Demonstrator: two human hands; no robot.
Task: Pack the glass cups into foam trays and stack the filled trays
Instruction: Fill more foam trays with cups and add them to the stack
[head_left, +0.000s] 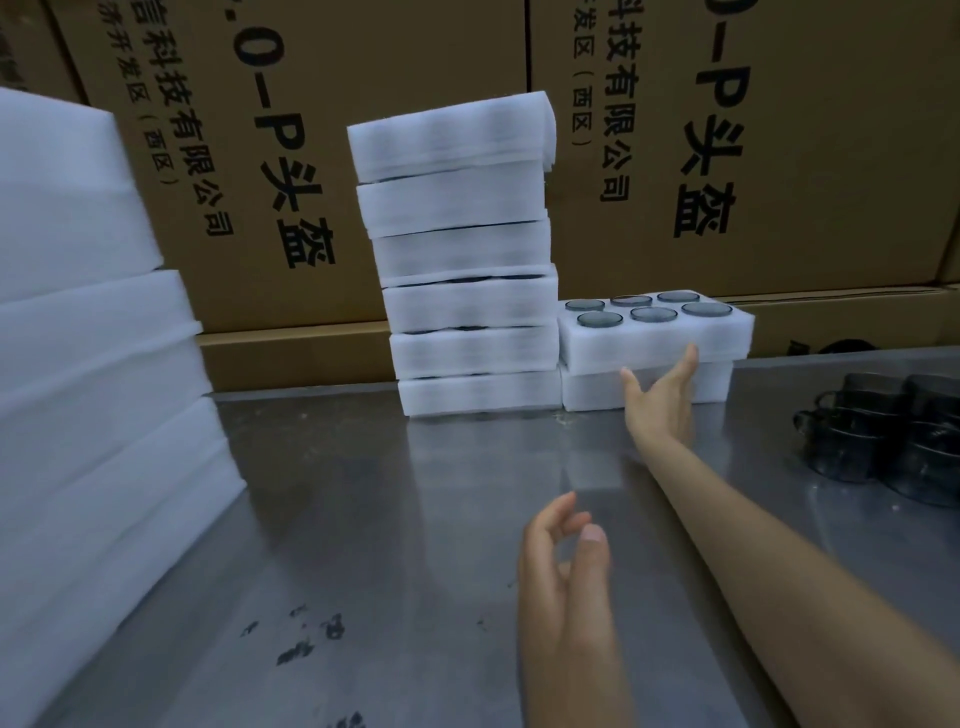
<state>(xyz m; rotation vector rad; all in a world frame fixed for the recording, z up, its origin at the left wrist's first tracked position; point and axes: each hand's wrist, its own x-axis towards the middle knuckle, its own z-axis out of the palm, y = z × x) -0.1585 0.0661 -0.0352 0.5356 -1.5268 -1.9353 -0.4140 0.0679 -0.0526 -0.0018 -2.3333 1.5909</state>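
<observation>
- While the right hand reaches open-palmed to the filled foam tray, grip apart, fingertip touching its front edge.
- Tray holds six glass cups, atop another tray, beside the taller tray stack on the bench.
- Left hand: fingers loosely spread, empty.

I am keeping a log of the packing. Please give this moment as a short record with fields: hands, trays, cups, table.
left hand: open, empty, above the table
right hand: open, at the front of the short stack
short stack: two trays; top tray holds six cups
tall stack: six trays, left of the short stack
loose cups: dark, stacked, far right
foam pile: far left
table: metal
</observation>
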